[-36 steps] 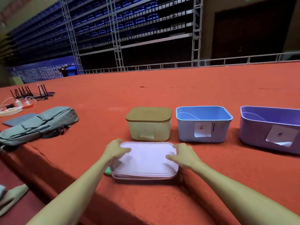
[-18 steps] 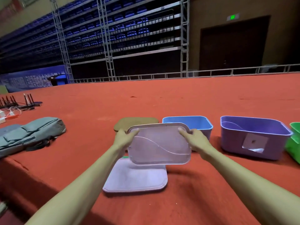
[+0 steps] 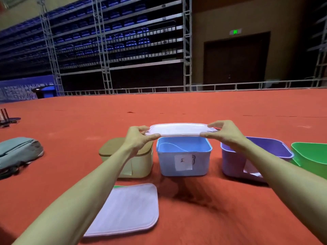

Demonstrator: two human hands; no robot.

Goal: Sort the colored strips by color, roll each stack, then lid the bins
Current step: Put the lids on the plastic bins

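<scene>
Both hands pinch a pale translucent lid (image 3: pixel 178 129) above the blue bin (image 3: pixel 184 156).

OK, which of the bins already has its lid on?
The beige bin, leftmost, wears a brown lid. The blue bin, purple bin and green bin are open; the clear lid hovers above the blue.

Blue bin (image 3: pixel 184 161) open at the top but roofed closely by the translucent lid (image 3: pixel 178 129), pinched at its ends by the left grip (image 3: pixel 139 140) and right grip (image 3: pixel 224 133), leaving only a thin gap above the rim. Hemmed in sideways: lidded tan bin (image 3: pixel 127 156) just beside on the left, purple bin (image 3: pixel 247 156) near on the right, green bin (image 3: pixel 309 154) close beyond. Bare red surface (image 3: pixel 221 209) free in front on the right and wide behind the row; front left taken by a flat pale lid (image 3: pixel 127 209), far left by a grey bag (image 3: pixel 17 152).
</scene>
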